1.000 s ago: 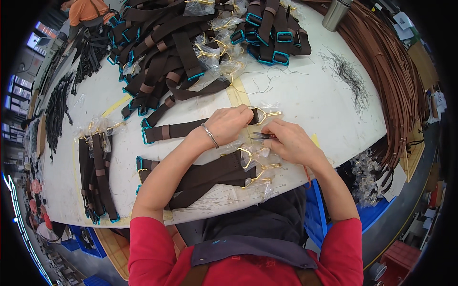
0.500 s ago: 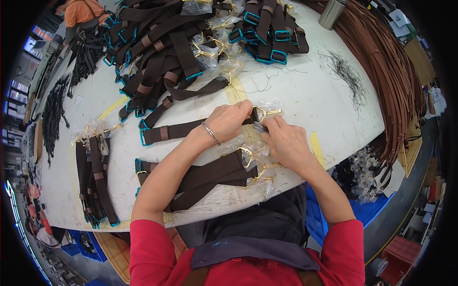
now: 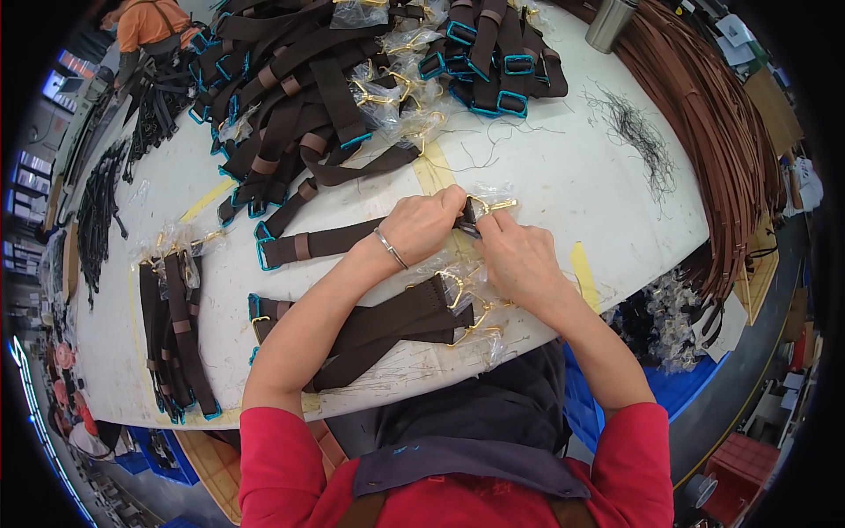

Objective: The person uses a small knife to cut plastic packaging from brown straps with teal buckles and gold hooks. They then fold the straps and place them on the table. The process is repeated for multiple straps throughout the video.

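A dark brown webbing strap (image 3: 339, 240) lies across the table, with a teal-covered buckle (image 3: 265, 247) at its left end. My left hand (image 3: 421, 227) is closed on it near its right end, beside a gold hook (image 3: 495, 206) partly in clear plastic. Small metal thread snips (image 3: 467, 228) show at that end, mostly hidden by the fingers of my right hand (image 3: 519, 260), which is closed round them. Nearer me lies a stack of similar straps (image 3: 387, 327) with gold hooks in plastic, partly behind my left forearm.
A large heap of straps (image 3: 299, 79) covers the back left, and a smaller bundle (image 3: 180, 330) lies at left. Thread scraps (image 3: 641, 136) and long brown strips (image 3: 704, 114) are at right, near a metal flask (image 3: 612, 25). A blue bin (image 3: 682, 387) stands beside the table.
My right hand has shifted slightly left, toward the strap's end, and the snips have turned with it. My left hand stays in place on the strap.
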`<action>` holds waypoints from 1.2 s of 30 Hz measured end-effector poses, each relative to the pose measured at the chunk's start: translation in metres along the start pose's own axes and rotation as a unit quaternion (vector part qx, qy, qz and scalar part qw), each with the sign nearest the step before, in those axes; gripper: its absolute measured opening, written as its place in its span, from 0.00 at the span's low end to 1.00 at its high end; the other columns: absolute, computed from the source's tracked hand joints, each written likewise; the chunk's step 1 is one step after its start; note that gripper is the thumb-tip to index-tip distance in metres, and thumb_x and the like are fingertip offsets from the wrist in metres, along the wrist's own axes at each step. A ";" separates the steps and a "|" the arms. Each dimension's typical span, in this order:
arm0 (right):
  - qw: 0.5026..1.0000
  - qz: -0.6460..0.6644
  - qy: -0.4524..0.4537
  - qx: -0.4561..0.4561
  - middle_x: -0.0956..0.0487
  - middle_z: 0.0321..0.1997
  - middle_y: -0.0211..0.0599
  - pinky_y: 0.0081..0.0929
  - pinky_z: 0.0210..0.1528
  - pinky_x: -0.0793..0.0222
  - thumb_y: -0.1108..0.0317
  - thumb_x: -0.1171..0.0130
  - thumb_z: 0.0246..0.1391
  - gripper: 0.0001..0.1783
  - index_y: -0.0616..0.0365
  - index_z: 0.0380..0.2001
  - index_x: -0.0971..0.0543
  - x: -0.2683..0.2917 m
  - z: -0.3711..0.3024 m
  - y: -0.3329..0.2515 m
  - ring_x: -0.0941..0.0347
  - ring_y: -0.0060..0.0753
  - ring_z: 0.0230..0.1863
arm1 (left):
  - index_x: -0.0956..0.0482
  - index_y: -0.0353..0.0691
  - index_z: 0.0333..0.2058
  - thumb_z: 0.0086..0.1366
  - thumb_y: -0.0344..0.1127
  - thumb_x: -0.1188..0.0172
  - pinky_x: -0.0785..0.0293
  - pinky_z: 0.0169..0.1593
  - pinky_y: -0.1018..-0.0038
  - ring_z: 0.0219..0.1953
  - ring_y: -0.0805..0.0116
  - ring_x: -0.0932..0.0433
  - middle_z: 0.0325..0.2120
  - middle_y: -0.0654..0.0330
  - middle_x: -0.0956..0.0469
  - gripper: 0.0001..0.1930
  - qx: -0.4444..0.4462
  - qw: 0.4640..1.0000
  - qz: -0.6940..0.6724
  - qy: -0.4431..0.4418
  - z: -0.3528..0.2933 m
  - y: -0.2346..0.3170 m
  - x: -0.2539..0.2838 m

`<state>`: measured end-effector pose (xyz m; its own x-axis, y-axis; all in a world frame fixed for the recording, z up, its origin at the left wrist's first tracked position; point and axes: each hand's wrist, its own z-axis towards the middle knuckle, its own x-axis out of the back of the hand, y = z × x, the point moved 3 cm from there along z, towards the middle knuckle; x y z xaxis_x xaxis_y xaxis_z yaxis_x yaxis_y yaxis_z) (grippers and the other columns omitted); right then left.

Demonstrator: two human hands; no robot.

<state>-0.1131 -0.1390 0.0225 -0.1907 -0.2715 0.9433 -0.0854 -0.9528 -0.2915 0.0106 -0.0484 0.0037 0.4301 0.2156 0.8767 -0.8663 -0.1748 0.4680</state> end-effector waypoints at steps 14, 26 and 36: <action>0.998 0.025 0.050 0.023 0.29 0.28 0.40 0.36 0.21 0.31 0.76 0.47 0.40 0.08 0.61 0.27 0.32 -0.004 0.000 0.002 0.26 0.41 0.21 | 0.41 0.35 0.34 0.56 0.23 0.49 0.33 0.29 0.57 0.27 0.42 0.28 0.23 0.45 0.27 0.10 -0.007 1.000 -0.003 0.023 0.001 0.001 0.000; 0.997 0.046 0.057 0.028 0.29 0.28 0.41 0.37 0.22 0.31 0.75 0.47 0.42 0.06 0.61 0.26 0.32 -0.007 -0.001 0.005 0.26 0.43 0.21 | 0.42 0.36 0.34 0.59 0.25 0.50 0.34 0.28 0.55 0.27 0.40 0.28 0.21 0.44 0.28 0.09 -0.006 1.000 0.000 0.026 0.001 0.000 -0.001; 0.990 0.090 0.107 -0.021 0.26 0.31 0.43 0.37 0.29 0.31 0.69 0.43 0.45 0.11 0.62 0.31 0.30 0.008 0.012 0.041 0.27 0.47 0.28 | 0.41 0.36 0.33 0.63 0.29 0.52 0.35 0.27 0.60 0.21 0.49 0.29 0.16 0.48 0.30 0.06 0.078 0.990 -0.110 0.032 0.004 -0.007 0.006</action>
<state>-0.1064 -0.1814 0.0202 -0.4082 -0.3971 0.8220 -0.0703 -0.8841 -0.4621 0.0201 -0.0500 0.0060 0.5821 0.3247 0.7455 -0.7018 -0.2625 0.6623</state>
